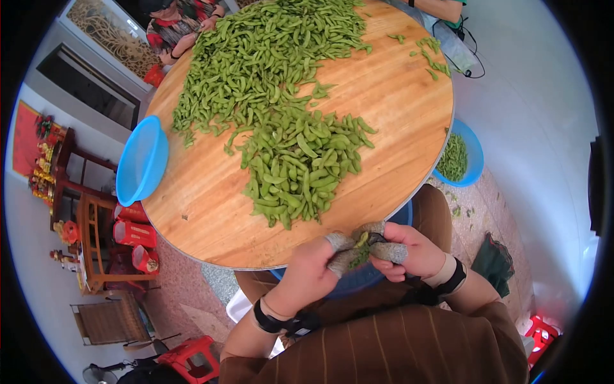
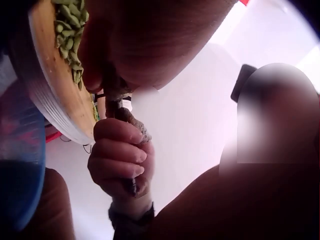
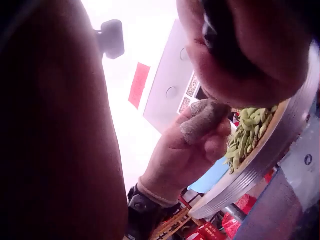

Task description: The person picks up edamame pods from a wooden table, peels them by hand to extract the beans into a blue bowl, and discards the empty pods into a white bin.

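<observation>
At the near edge of the round table, my left hand [image 1: 302, 272] pinches a green soybean pod [image 1: 362, 253] between thumb and forefinger. My right hand [image 1: 419, 253] meets it fingertip to fingertip, curled around a slim dark tool whose end [image 2: 131, 187] pokes out below the fist in the left wrist view; I cannot tell the tool's kind. Grey cloth finger covers [image 1: 391, 252] wrap the thumb and forefinger of both hands. Just beyond them lies a pile of green soybean pods [image 1: 300, 163] on the wooden table [image 1: 198, 217].
A larger heap of pods [image 1: 268, 57] spreads toward the far side, where another person [image 1: 173, 32] sits. A blue basin [image 1: 142, 160] leans at the table's left edge. Another blue basin [image 1: 474, 157] holding pods stands at the right. A blue tub [image 1: 355, 281] sits beneath my hands.
</observation>
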